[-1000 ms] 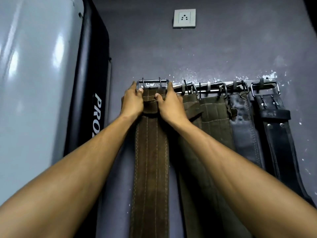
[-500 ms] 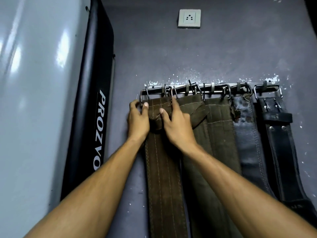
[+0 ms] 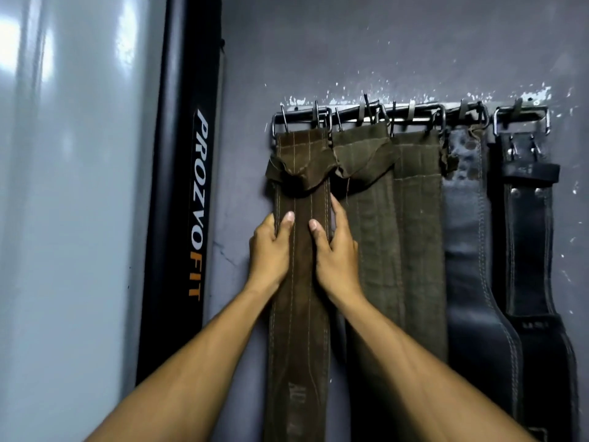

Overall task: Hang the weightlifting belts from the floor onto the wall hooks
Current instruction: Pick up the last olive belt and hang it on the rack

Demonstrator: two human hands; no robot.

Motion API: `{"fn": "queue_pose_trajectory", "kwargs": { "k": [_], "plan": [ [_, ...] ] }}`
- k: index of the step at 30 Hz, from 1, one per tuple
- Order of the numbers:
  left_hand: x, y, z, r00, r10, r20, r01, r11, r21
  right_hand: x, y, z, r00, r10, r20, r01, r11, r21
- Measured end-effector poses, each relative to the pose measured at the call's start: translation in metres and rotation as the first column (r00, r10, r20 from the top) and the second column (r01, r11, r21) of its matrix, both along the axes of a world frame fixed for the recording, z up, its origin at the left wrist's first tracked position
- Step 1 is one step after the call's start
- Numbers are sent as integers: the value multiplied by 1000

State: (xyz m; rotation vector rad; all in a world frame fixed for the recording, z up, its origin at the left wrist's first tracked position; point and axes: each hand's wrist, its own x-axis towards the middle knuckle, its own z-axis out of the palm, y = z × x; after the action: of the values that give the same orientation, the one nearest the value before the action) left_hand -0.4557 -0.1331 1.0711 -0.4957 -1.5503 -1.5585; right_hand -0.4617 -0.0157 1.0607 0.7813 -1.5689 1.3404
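**Brown belt on leftmost hook, both hands gripping**

Brown belt [image 3: 301,282]: suspended by metal buckle [image 3: 301,122] from hook rail [image 3: 411,111] on grey wall [image 3: 382,43], leftmost of five hanging belts. Hangs straight down, loose keeper flap folded across the strap just below the buckle.

Left hand [image 3: 267,253]: clamped on left edge of strap, thumb across the front face, fingers [image 3: 271,223] wrapped behind the edge.

Right hand [image 3: 338,250]: clamped on right edge at the same height, thumb on the front face, fingers curled around the edge, index extended upward along it.

Adjacent, left to right: two olive belts [image 3: 369,234] [image 3: 420,234], overlapping; grey leather belt [image 3: 468,250]; black leather belt [image 3: 529,250] with double-prong buckle.

Left of the belts: upright black pad [image 3: 181,186] lettered "PROZVOFIT", against a glossy pale panel [image 3: 70,186].
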Motion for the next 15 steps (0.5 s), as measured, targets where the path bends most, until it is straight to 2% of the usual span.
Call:
{"fn": "queue_pose_trajectory", "kwargs": {
  "k": [4, 8, 11, 15],
  "plan": [
    [5, -14, -44, 995, -79, 62, 80, 997, -11, -2, 1, -70, 981, 86, 173, -96, 994, 46],
    [-1, -13, -124, 975, -104, 197, 107, 994, -5, -11, -8, -135, 956, 147, 254, -134, 989, -68],
    [-6, -9, -143, 981, -29, 190, 20, 999, 49, -12, -19, -139, 964, 122, 235, -87, 985, -152],
    [-1, -10, -144, 986, -29, 167, 20, 998, 58, -9, -21, -141, 937, 243, 250, -192, 958, -213]
  ]
}}
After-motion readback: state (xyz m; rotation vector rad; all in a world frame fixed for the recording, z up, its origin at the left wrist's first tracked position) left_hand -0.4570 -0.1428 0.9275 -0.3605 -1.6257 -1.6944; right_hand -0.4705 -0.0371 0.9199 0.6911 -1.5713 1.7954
